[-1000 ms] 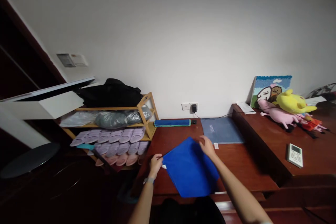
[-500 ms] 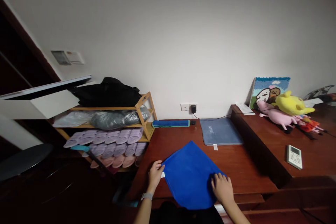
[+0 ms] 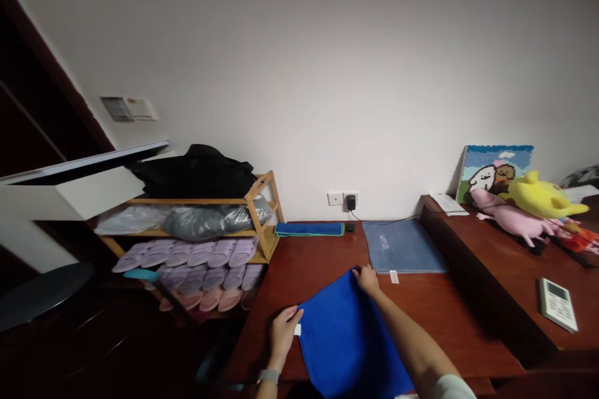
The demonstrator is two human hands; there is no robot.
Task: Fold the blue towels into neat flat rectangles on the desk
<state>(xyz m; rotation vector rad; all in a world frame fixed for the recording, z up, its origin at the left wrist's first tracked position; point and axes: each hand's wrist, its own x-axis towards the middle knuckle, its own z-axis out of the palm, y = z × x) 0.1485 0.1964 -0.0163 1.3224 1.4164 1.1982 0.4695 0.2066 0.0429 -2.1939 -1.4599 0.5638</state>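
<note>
A bright blue cloth lies spread over the front of the brown table, its lower part running out of the picture. My left hand pinches its left corner beside a small white tag. At the far corner, my right hand has its fingers closed on the cloth, and my right forearm crosses over the right side of it. Behind, a grey-blue towel with a white label lies flat. A folded dark blue cloth with green edging sits along the wall.
On the left stands a wooden rack with slippers, plastic-wrapped bundles and a black bag. To the right, a raised brown surface carries plush toys, a picture and a remote control. A plugged-in charger trails a cable.
My right hand has moved from the cloth's right corner to its far corner and closed there. My left hand stays at the left corner. The view has shifted slightly.
</note>
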